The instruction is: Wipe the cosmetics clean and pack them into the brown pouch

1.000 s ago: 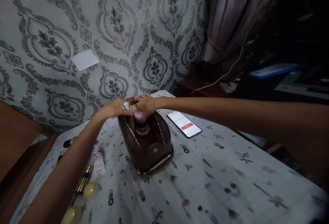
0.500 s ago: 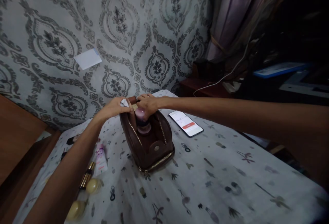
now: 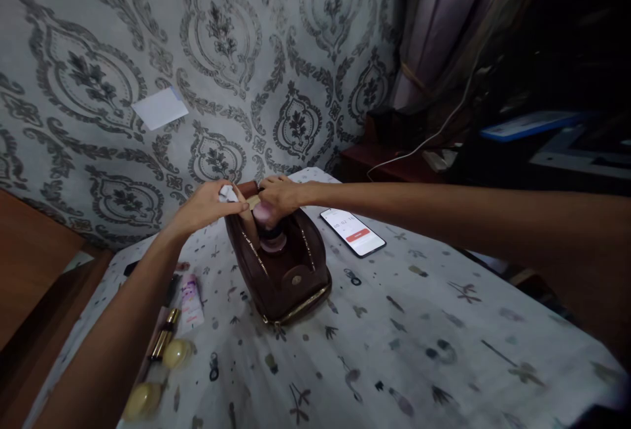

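Bag: dark brown, gold-zipped, gaping | left hand: fingers clamped on white wad | right hand: fingers, cannot tell

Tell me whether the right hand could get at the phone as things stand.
Probably yes: the phone lies screen up beside the brown bag, with nothing visible resting on it, and the right hand, at the bag's opening, looks close enough.

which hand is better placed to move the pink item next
Probably the right hand: its fingers are at the pink item, while the left hand holds a white item by the bag's edge.
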`<state>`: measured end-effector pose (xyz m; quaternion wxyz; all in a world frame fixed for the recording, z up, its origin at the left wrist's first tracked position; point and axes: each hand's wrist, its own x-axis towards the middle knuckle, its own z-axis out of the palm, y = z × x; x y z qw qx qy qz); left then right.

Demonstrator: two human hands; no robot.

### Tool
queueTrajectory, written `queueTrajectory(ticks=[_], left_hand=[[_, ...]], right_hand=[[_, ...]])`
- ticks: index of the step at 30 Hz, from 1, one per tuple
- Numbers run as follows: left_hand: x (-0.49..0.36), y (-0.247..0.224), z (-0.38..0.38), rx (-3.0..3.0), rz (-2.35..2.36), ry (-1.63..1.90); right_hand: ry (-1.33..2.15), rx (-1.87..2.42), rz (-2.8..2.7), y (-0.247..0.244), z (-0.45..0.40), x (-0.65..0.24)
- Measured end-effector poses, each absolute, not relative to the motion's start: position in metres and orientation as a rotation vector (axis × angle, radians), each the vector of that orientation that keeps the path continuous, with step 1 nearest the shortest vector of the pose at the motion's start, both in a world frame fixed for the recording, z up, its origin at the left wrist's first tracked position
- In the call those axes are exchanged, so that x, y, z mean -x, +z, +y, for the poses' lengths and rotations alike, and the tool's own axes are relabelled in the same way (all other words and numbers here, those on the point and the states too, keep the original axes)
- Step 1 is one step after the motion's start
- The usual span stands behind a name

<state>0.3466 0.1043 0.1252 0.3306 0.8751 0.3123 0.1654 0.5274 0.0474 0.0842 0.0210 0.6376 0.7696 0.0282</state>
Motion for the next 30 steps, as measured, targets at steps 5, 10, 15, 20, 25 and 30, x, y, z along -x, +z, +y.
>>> queueTrajectory(ticks=[5, 10, 15, 20, 25, 30], left_hand=[[-0.341, 0.131, 0.097, -2.425, 0.861, 0.453], [-0.339, 0.145, 0.084, -2.451, 0.875, 0.580], [-0.326, 0.172, 0.065, -2.270, 0.935, 0.997], [-0.295, 0.191, 0.052, -2.202, 0.859, 1.398], [-0.267, 0.175, 0.047, -2.381, 1.011, 1.535], [-0.262, 0.152, 0.051, -2.571, 1.031, 1.440]], right_hand=[[0.062, -1.970, 2.397, 0.085, 0.047, -0.530], [0.054, -1.973, 2.397, 0.085, 0.048, -0.530], [0.076, -2.045, 2.339, 0.080, 0.053, -0.529], [0.059, -1.965, 2.438, 0.080, 0.053, -0.534], [0.093, -1.977, 2.443, 0.080, 0.052, -0.532], [0.071, -1.935, 2.506, 0.078, 0.055, -0.536]])
